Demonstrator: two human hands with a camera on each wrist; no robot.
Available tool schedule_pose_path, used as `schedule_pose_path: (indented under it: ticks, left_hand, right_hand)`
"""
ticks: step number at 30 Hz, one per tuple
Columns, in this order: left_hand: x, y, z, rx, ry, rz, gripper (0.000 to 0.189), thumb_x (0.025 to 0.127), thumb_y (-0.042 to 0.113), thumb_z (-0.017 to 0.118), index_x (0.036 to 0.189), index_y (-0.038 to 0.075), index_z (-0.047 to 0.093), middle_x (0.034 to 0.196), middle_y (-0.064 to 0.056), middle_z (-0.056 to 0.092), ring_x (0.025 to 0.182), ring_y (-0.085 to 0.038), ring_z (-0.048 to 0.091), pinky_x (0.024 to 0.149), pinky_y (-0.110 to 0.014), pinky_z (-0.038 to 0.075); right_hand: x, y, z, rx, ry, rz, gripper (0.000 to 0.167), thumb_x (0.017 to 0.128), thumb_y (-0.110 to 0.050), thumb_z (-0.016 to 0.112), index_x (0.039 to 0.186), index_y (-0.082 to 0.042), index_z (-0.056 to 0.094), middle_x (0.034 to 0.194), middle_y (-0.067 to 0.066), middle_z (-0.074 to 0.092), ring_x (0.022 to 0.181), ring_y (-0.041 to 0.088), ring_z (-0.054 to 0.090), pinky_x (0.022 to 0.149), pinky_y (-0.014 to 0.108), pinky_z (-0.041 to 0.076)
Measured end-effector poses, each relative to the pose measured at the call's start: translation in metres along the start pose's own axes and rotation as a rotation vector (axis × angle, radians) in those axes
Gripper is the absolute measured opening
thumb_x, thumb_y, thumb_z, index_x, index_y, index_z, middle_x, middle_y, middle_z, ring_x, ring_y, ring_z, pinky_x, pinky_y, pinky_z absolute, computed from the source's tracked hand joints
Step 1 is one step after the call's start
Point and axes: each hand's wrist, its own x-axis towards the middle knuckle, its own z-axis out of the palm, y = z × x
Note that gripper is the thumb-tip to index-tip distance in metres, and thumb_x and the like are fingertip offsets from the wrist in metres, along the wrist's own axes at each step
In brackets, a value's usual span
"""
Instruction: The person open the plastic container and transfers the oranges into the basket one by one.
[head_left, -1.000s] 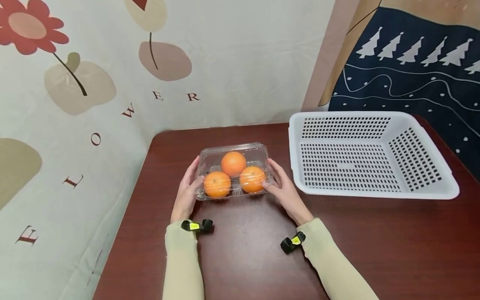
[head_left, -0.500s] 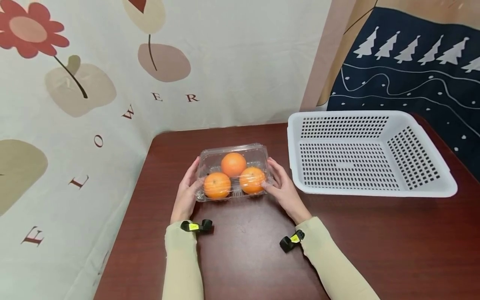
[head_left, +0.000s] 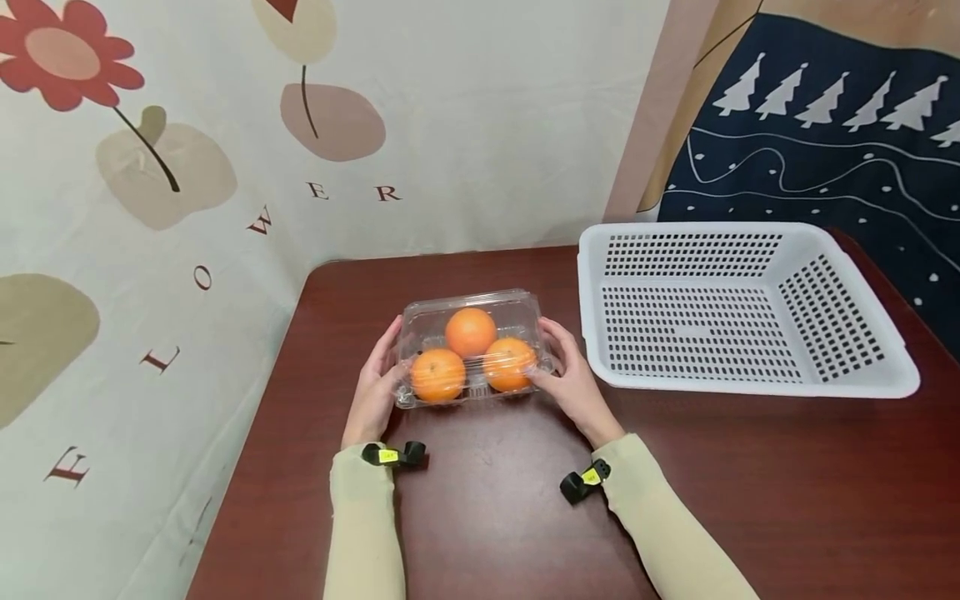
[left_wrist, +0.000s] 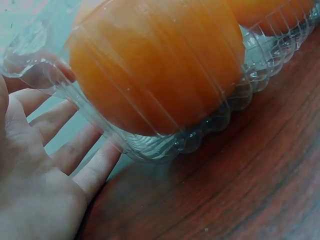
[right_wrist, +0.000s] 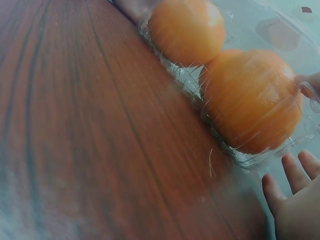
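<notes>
A clear plastic fruit box [head_left: 476,387] with a lid and ribbed lower walls holds 3 oranges. One orange [head_left: 470,332] lies at the back, with another orange [head_left: 438,375] at front left and a third orange [head_left: 509,364] at front right. My left hand [head_left: 372,392] grips the box's left end, its thumb near the front corner and its fingers along the side, as the left wrist view shows. At the right end, my right hand [head_left: 572,386] holds the box the same way. I cannot tell whether the box's base touches the table.
To the right on the dark red wooden table [head_left: 487,500] stands a white perforated plastic basket [head_left: 697,383] with nothing in it. Behind the table hangs a pale cloth [head_left: 480,125] printed with flowers, beside a navy cloth [head_left: 817,167] with white trees.
Both hands and the fruit box have come very slightly nearer to me. The grip looks the same, and the basket has stayed in place.
</notes>
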Motion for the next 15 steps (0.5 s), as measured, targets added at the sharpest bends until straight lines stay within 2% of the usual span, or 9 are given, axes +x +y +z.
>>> schedule_pose_path:
  ticks: [9, 15]
  left_hand:
    - [-0.004, 0.012, 0.007, 0.004, 0.0, -0.02, 0.059, 0.089, -0.003, 0.046, 0.141, 0.018, 0.028, 0.144, -0.001, 0.026, 0.129, -0.03, 0.027, 0.092, -0.021, 0.04]
    - [-0.004, 0.012, 0.007, 0.015, -0.002, -0.03, 0.059, 0.089, -0.005, 0.045, 0.141, 0.02, 0.029, 0.144, -0.002, 0.027, 0.126, -0.033, 0.03, 0.091, -0.022, 0.041]
  right_hand:
    - [0.0, 0.0, 0.0, -0.018, -0.017, -0.006, 0.071, 0.08, -0.004, 0.064, 0.14, -0.007, 0.026, 0.146, 0.006, 0.018, 0.131, 0.021, 0.021, 0.106, 0.04, 0.021]
    - [0.001, 0.0, -0.001, -0.02, -0.04, -0.022, 0.076, 0.079, -0.005, 0.066, 0.141, -0.007, 0.022, 0.148, 0.005, 0.011, 0.133, 0.019, 0.018, 0.106, 0.042, 0.017]
